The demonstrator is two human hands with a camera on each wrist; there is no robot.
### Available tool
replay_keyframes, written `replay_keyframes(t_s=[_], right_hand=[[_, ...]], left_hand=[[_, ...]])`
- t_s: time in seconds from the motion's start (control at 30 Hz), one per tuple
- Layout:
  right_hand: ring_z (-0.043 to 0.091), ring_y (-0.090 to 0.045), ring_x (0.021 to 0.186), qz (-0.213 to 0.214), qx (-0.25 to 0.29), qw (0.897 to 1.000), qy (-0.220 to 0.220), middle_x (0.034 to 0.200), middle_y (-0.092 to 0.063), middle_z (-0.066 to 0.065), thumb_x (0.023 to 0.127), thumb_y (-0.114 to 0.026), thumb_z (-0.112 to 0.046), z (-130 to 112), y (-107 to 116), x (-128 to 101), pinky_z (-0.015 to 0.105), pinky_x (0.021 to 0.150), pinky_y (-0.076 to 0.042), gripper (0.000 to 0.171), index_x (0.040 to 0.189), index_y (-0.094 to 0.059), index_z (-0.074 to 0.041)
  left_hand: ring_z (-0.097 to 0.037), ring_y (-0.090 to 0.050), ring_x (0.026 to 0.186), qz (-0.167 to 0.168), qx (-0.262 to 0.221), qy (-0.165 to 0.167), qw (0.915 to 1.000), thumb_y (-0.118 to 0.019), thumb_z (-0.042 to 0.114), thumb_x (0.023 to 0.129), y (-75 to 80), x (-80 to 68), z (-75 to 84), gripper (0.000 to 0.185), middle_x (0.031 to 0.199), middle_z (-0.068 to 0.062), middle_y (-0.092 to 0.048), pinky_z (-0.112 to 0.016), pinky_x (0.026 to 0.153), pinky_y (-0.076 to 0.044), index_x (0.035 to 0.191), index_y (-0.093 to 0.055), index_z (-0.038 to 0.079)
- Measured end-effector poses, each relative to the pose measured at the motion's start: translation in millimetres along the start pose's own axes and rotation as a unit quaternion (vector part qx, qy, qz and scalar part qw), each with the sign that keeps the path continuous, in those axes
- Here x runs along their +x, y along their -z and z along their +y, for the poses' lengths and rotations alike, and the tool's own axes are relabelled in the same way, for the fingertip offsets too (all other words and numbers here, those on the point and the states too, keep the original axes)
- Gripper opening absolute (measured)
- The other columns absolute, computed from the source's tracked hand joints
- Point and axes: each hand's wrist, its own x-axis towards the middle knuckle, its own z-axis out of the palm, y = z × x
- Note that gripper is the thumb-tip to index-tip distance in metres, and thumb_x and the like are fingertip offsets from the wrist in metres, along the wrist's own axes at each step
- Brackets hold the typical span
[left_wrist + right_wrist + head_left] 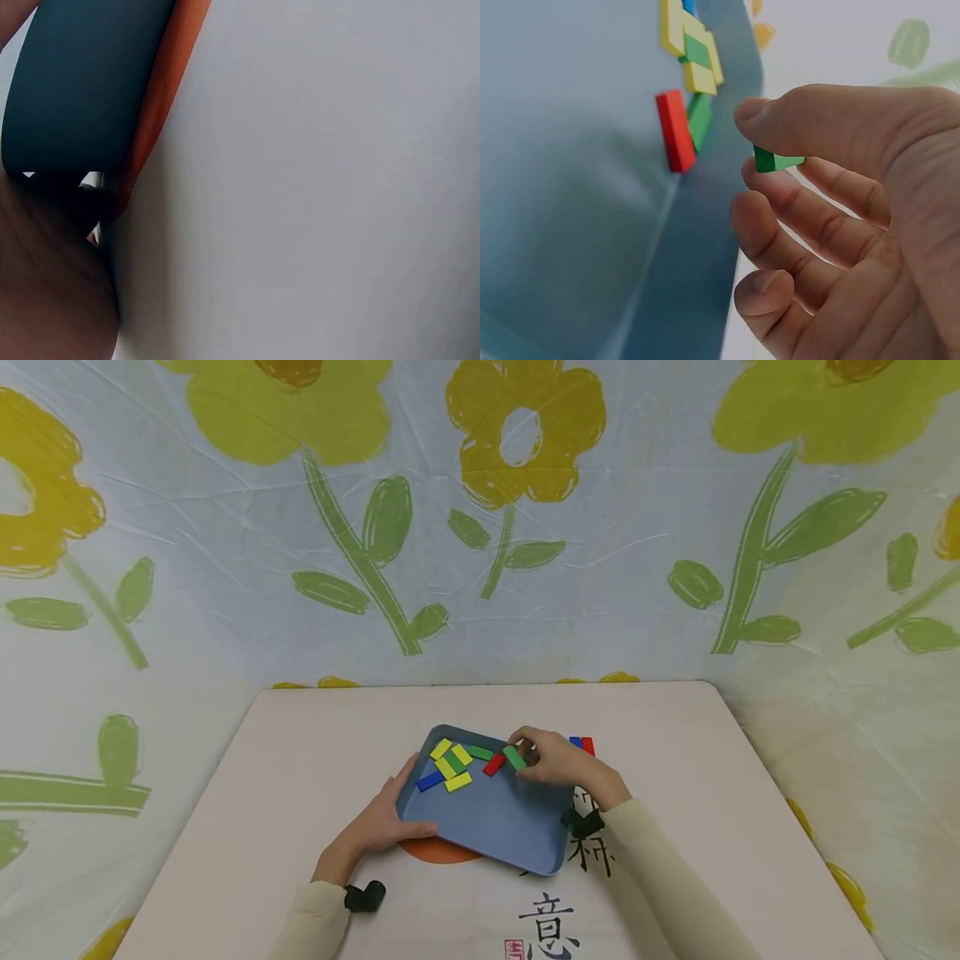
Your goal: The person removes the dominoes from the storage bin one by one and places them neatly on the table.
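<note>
A blue-grey tray [495, 827] sits at an angle, with several small coloured blocks gathered toward its far left. My left hand [378, 818] grips the tray's left corner, its thumb along the near rim. In the left wrist view the dark tray wall [82, 90] lies against that hand. My right hand [558, 760] is over the tray's far right side and pinches a green block [765, 159] between thumb and fingertips. Just left of it in the tray lies a red block [494, 764], beside another green block [481, 752]. Yellow blocks [459, 782] and a blue block [431, 781] lie farther left.
Beyond the right hand, a blue block [575, 742] and a red block [588, 746] lie on the pale table [322, 735]. An orange round patch [442, 852] and black brushed characters [550, 927] show by the tray. Flower-printed cloth [600, 610] encloses the table's back and sides.
</note>
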Motion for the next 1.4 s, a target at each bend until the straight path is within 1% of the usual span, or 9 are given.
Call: replay_keyframes(t_s=[0.13, 0.43, 0.63, 0.73, 0.8, 0.9, 1.0, 1.23, 1.4], right_hand=[[0.020, -0.068, 0.093, 0.019, 0.004, 1.000, -0.007, 0.118, -0.068, 0.013, 0.090, -0.075, -0.007, 5.7, 10.5, -4.8, 0.035, 0.077, -0.059, 0.049, 0.135, -0.057, -0.007], [0.025, -0.064, 0.096, 0.059, 0.005, 0.998, -0.019, 0.120, -0.065, 0.017, 0.093, -0.073, -0.011, 19.2, 33.3, -20.0, 0.036, 0.074, -0.056, 0.051, 0.141, -0.055, -0.004], [0.027, -0.067, 0.096, 0.090, 0.013, 0.996, -0.025, 0.121, -0.065, 0.022, 0.094, -0.074, -0.010, 37.4, 45.4, -30.1, 0.036, 0.074, -0.058, 0.053, 0.142, -0.053, -0.001], [0.029, -0.068, 0.097, 0.101, 0.020, 0.994, -0.037, 0.122, -0.064, 0.023, 0.094, -0.074, -0.011, 48.1, 50.2, -35.3, 0.036, 0.071, -0.057, 0.054, 0.143, -0.052, -0.001], [0.032, -0.068, 0.101, 0.108, 0.018, 0.993, -0.046, 0.123, -0.063, 0.023, 0.095, -0.074, -0.012, 55.2, 52.6, -39.3, 0.037, 0.073, -0.058, 0.054, 0.143, -0.053, -0.001], [0.036, -0.067, 0.107, 0.122, 0.006, 0.991, -0.058, 0.124, -0.063, 0.024, 0.094, -0.074, -0.013, 66.2, 54.5, -44.1, 0.039, 0.075, -0.058, 0.054, 0.142, -0.053, -0.001], [0.039, -0.066, 0.109, 0.132, -0.004, 0.989, -0.060, 0.123, -0.063, 0.025, 0.093, -0.075, -0.014, 75.9, 54.3, -47.0, 0.042, 0.077, -0.058, 0.053, 0.140, -0.055, 0.001], [0.037, -0.068, 0.104, 0.140, -0.013, 0.987, -0.073, 0.118, -0.065, 0.023, 0.091, -0.078, -0.014, 95.0, 48.3, -52.7, 0.044, 0.080, -0.059, 0.049, 0.134, -0.059, 0.002], [0.037, -0.066, 0.105, 0.151, -0.019, 0.983, -0.103, 0.113, -0.065, 0.019, 0.090, -0.079, -0.014, 105.8, 45.4, -56.1, 0.047, 0.087, -0.059, 0.049, 0.132, -0.059, 0.002]], left_hand=[[-0.048, -0.002, 0.158, -0.002, -0.004, 0.002, 1.0000, -0.084, 0.059, 0.077, 0.0, -1.3, -0.1, 0.117, 0.173, -0.015, -0.012, -0.078, 0.116, -0.020, 0.163, -0.006, 0.051], [-0.049, -0.002, 0.158, 0.001, -0.007, 0.003, 1.0000, -0.084, 0.058, 0.077, -1.0, -2.0, -0.4, 0.117, 0.173, -0.013, -0.012, -0.078, 0.116, -0.019, 0.163, -0.006, 0.049], [-0.049, -0.003, 0.158, 0.004, -0.011, 0.007, 0.9999, -0.084, 0.058, 0.077, -3.6, -3.6, -0.7, 0.117, 0.173, -0.013, -0.013, -0.078, 0.116, -0.020, 0.163, -0.006, 0.049], [-0.049, -0.003, 0.158, 0.005, -0.012, 0.013, 0.9998, -0.084, 0.059, 0.077, -5.8, -3.8, -0.3, 0.117, 0.173, -0.014, -0.012, -0.078, 0.116, -0.020, 0.164, -0.006, 0.048], [-0.050, -0.003, 0.158, 0.004, -0.012, 0.017, 0.9998, -0.083, 0.060, 0.076, -7.1, -3.6, 0.0, 0.117, 0.173, -0.014, -0.012, -0.078, 0.116, -0.020, 0.164, -0.006, 0.047], [-0.050, -0.003, 0.158, 0.006, -0.010, 0.018, 0.9998, -0.083, 0.061, 0.076, -7.9, -3.7, 0.3, 0.117, 0.173, -0.013, -0.013, -0.078, 0.116, -0.020, 0.164, -0.007, 0.047], [-0.050, -0.003, 0.158, 0.008, -0.008, 0.015, 0.9998, -0.084, 0.061, 0.076, -7.5, -4.3, 0.7, 0.117, 0.173, -0.014, -0.013, -0.078, 0.116, -0.020, 0.164, -0.007, 0.047], [-0.049, -0.002, 0.158, 0.006, -0.013, 0.019, 0.9997, -0.084, 0.060, 0.076, -7.4, -5.5, 2.6, 0.117, 0.173, -0.014, -0.012, -0.078, 0.116, -0.019, 0.164, -0.007, 0.047], [-0.049, -0.002, 0.158, 0.004, -0.016, 0.018, 0.9997, -0.084, 0.060, 0.076, -7.8, -5.6, 3.1, 0.118, 0.173, -0.013, -0.012, -0.078, 0.116, -0.019, 0.164, -0.007, 0.047]])
